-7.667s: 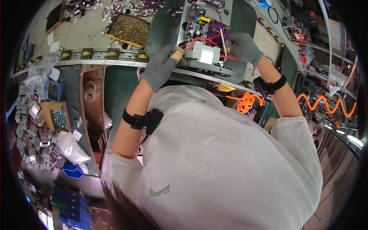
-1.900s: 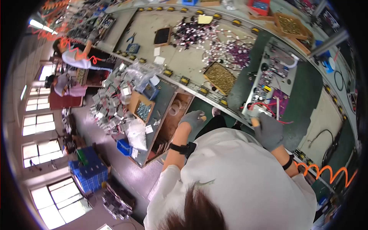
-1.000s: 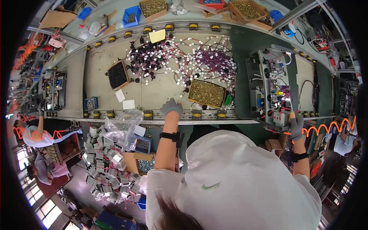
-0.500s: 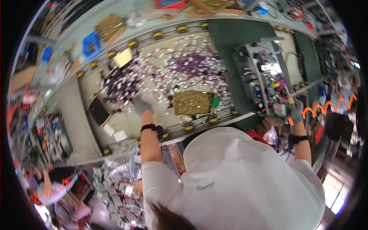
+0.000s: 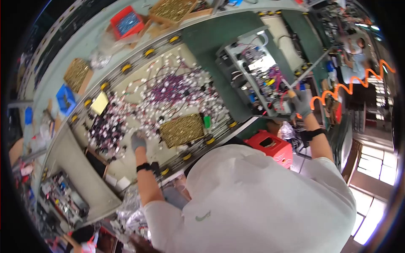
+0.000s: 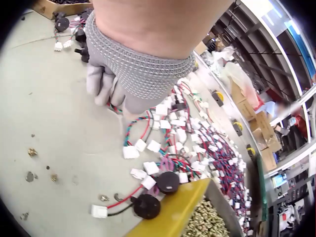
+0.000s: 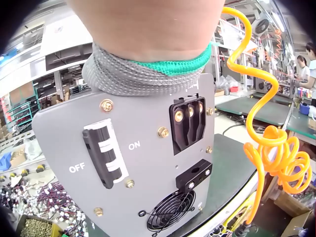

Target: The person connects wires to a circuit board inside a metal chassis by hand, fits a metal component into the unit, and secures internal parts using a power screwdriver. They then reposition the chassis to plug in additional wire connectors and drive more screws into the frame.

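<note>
My left hand (image 5: 138, 141), in a grey glove, is low over the conveyor at the near edge of a heap of wire leads (image 5: 168, 89). In the left wrist view its fingers are loosely bent, with the tips right at some leads with white connectors (image 6: 131, 152). My right hand (image 5: 303, 104), also gloved, is against a grey boxed module (image 5: 285, 107) at the near end of an open metal chassis (image 5: 249, 71). The right wrist view shows its cuff above the chassis's end panel (image 7: 143, 163), marked ON and OFF. The panel hides the fingers; I cannot tell their grip.
A tray of brass screws (image 5: 181, 130) stands beside the wires, near the conveyor's roller edge. A black-filled box (image 5: 96, 162) and another chassis (image 5: 63, 196) are to the left. An orange coiled hose (image 5: 346, 88) hangs at right. A red plastic box (image 5: 270, 147) is below the conveyor.
My left hand has gone from the chassis, past the bench side, out over the conveyor to the wire leads. My right hand stays by the module. The head view has swung about.
</note>
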The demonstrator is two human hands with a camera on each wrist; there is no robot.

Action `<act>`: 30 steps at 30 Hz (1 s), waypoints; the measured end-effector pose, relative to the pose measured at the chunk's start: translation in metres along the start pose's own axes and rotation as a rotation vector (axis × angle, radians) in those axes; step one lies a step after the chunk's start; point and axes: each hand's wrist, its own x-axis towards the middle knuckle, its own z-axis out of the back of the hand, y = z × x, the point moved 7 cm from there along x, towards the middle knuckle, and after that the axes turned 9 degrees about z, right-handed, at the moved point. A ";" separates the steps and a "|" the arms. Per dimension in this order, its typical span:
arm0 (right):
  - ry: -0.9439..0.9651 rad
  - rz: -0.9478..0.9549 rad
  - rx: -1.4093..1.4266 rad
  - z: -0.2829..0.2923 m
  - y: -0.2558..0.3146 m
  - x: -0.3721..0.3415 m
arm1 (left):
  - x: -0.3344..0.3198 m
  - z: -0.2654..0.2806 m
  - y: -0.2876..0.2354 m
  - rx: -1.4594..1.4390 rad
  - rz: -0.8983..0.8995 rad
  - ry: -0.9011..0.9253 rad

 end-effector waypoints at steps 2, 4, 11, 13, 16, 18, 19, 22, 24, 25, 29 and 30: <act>0.019 0.095 -0.026 0.001 0.010 0.003 | -0.009 0.007 -0.021 0.048 -0.063 -0.172; 0.006 0.149 -0.030 0.003 0.021 0.005 | -0.028 0.022 -0.062 0.063 -0.109 -0.179; 0.013 0.136 0.035 0.003 0.021 0.006 | -0.060 -0.018 -0.157 0.163 -0.323 0.024; 0.008 0.136 -0.011 0.003 0.022 0.005 | -0.081 -0.039 -0.188 0.152 -0.420 0.114; 0.014 0.142 -0.019 0.003 0.025 0.004 | -0.112 -0.068 -0.243 0.132 -0.751 0.197; 0.019 0.113 0.028 0.001 0.025 0.003 | -0.131 -0.076 -0.282 0.067 -0.770 0.256; 0.028 0.114 0.018 0.001 0.023 0.004 | -0.142 -0.080 -0.302 0.013 -0.782 0.314; 0.054 0.178 -0.025 0.002 0.022 0.001 | -0.175 -0.105 -0.355 -0.161 -0.934 0.505; 0.057 0.099 0.066 0.000 0.017 0.002 | -0.199 -0.123 -0.380 -0.257 -0.997 0.597; 0.069 0.096 0.061 -0.003 0.019 0.002 | -0.212 -0.129 -0.391 -0.281 -1.000 0.629; 0.017 0.103 0.096 0.001 0.032 0.001 | -0.228 -0.153 -0.414 -0.439 -0.934 0.459; 0.023 0.086 0.132 0.000 0.031 0.001 | -0.227 -0.160 -0.412 -0.440 -0.920 0.465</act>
